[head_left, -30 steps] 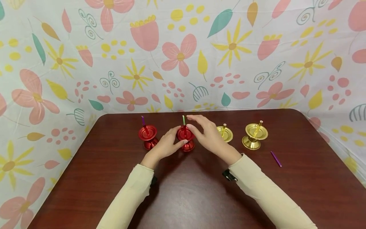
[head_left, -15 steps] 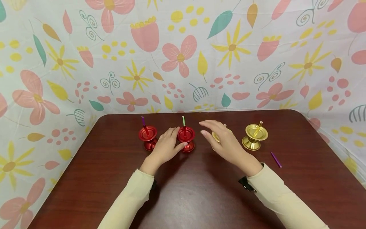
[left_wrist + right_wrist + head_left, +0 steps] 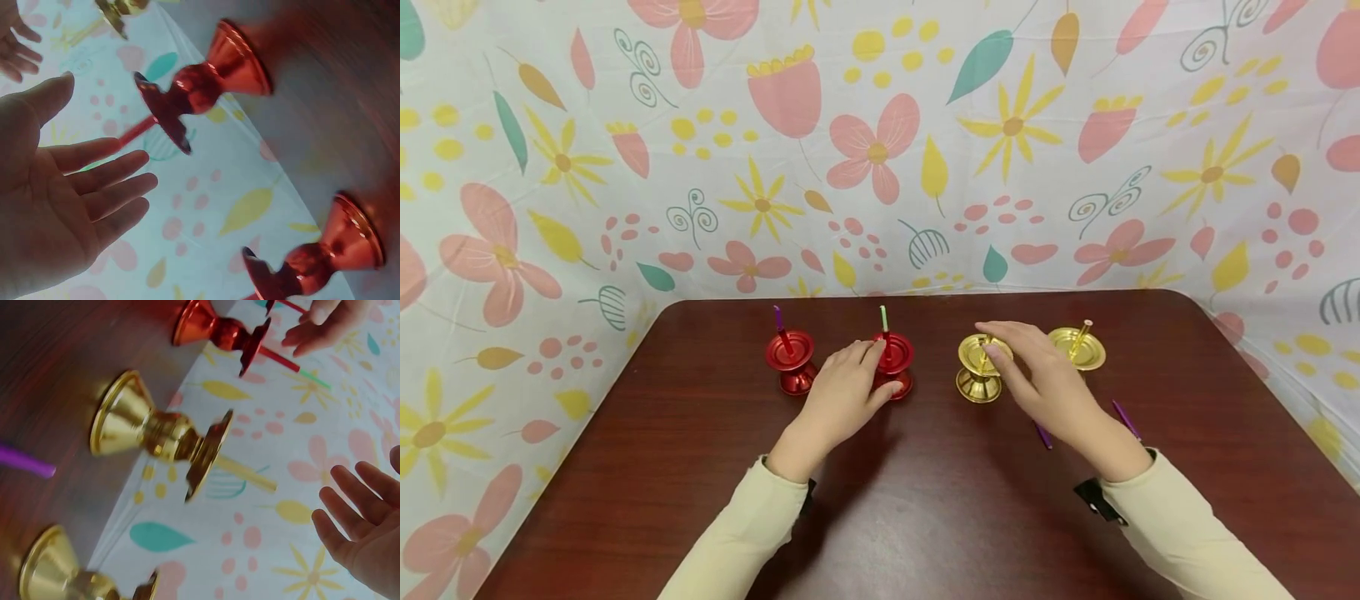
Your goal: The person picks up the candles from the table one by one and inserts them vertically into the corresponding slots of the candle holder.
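Note:
My left hand (image 3: 841,396) hovers with relaxed fingers beside a red candle holder (image 3: 897,354), which bears a thin green candle (image 3: 883,317) in its upright tube. In the left wrist view its palm (image 3: 56,200) shows nothing held, and the index fingertip overlaps the holder's tube; whether they touch I cannot tell. Loosely spread, my right hand (image 3: 1048,383) is above and right of the nearer gold candle holder (image 3: 977,386). The right wrist view shows these fingers (image 3: 353,522) apart from that holder's tube (image 3: 247,474), which shows no coloured candle.
At the left stands another red holder (image 3: 790,352) with a purple candle (image 3: 778,318). A second gold holder (image 3: 1088,352) is partly behind my right hand. Two purple candles, one right (image 3: 1127,419) and one partly hidden (image 3: 1043,436), lie on the brown table (image 3: 910,517). Floral cloth (image 3: 880,242) hangs behind.
My right hand has moved right, from the green candle to the nearer gold holder, uncovering that holder. My left hand has shifted slightly down. A second purple candle now shows below the right hand.

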Motion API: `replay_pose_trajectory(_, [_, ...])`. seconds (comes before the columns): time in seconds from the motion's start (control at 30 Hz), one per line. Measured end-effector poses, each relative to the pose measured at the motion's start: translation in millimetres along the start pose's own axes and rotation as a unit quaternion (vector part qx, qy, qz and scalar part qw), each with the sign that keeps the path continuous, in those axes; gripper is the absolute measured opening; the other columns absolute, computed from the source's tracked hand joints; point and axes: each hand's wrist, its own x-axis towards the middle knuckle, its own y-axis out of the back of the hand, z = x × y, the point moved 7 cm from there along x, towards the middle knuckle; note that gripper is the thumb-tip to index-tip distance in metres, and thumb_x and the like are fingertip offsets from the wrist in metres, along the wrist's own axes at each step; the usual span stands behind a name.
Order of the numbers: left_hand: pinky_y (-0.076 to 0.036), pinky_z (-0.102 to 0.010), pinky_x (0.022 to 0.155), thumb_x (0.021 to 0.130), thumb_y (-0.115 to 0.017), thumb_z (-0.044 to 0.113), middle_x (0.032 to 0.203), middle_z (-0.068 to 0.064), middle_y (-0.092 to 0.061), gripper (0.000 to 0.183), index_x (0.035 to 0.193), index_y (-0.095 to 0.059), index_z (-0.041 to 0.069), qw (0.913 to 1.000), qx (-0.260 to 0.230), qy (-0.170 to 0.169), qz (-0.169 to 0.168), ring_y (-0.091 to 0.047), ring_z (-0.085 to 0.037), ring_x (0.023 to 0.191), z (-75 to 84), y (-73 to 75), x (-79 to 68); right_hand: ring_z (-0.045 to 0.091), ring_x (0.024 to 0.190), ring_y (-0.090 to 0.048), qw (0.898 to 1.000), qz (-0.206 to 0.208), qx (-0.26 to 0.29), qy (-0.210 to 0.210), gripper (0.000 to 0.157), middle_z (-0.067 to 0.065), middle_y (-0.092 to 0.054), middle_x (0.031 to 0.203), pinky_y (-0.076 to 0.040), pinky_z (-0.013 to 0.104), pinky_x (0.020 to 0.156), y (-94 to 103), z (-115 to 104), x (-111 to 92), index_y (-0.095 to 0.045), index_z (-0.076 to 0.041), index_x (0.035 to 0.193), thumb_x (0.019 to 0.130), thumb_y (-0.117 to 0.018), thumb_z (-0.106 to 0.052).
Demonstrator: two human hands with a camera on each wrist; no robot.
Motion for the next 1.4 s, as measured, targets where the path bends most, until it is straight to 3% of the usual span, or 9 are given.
replay_pose_trajectory(0.23, [-0.036,-0.043,0.107,0.092,-0.065,0.039,0.132,-0.014,-0.056,0.061,0.137,-0.049,0.001,0.9984,-0.028,-0.039,0.03,-0.049,-0.028,0.127,23.1,4.4,6.0,0.028,0.116,-0.056,0.999,-0.005,-0.031,-0.017,0.036,0.01,-0.063,0.124,-0.033,0.017,0.104,16.9,10.8,-12.3,-0.06,-0.003,0.127,0.091,-0.063,-0.003])
replay_pose_trajectory(0.53, [-0.035,-0.044,0.108,0.095,-0.058,0.043,0.138,-0.013,-0.052,0.063,0.141,-0.045,0.003,0.9969,-0.013,-0.073,0.028,-0.043,-0.029,0.133,49.6,-6.2,23.6,0.029,0.113,-0.059,0.998,-0.001,-0.049,-0.027,0.039,0.01,-0.064,0.124,-0.031,0.011,0.101,26.6,18.5,-25.5,-0.06,-0.006,0.129,0.09,-0.065,-0.005])
replay_pose_trajectory(0.8, [-0.034,-0.04,0.11,0.095,-0.057,0.044,0.141,-0.012,-0.049,0.065,0.143,-0.043,0.003,0.9958,0.015,-0.086,0.029,-0.041,-0.028,0.135,64.9,-15.7,37.8,0.029,0.11,-0.06,0.996,-0.023,-0.068,-0.052,0.041,0.011,-0.064,0.122,-0.042,0.023,0.096,25.5,28.6,-40.1,-0.059,-0.008,0.131,0.09,-0.066,-0.008])
replay_pose_trajectory(1.03, [-0.032,-0.038,0.111,0.096,-0.053,0.049,0.143,-0.01,-0.048,0.067,0.145,-0.04,0.005,0.9967,0.028,-0.074,0.018,-0.038,-0.026,0.137,69.4,-30.0,50.6,0.035,0.114,-0.057,0.992,-0.063,-0.073,-0.076,0.042,0.016,-0.06,0.126,-0.044,0.052,0.09,22.1,38.2,-49.2,-0.054,-0.007,0.136,0.095,-0.06,-0.015])
replay_pose_trajectory(1.4, [-0.032,-0.041,0.111,0.097,-0.05,0.048,0.15,-0.01,-0.038,0.069,0.149,-0.033,0.006,0.9963,-0.058,-0.034,-0.054,-0.03,-0.026,0.142,69.5,-58.2,69.6,0.041,0.127,-0.046,0.984,-0.136,-0.064,-0.094,0.052,0.021,-0.05,0.138,-0.037,0.059,0.098,4.7,47.6,-61.0,-0.047,-0.001,0.14,0.095,-0.062,-0.022])
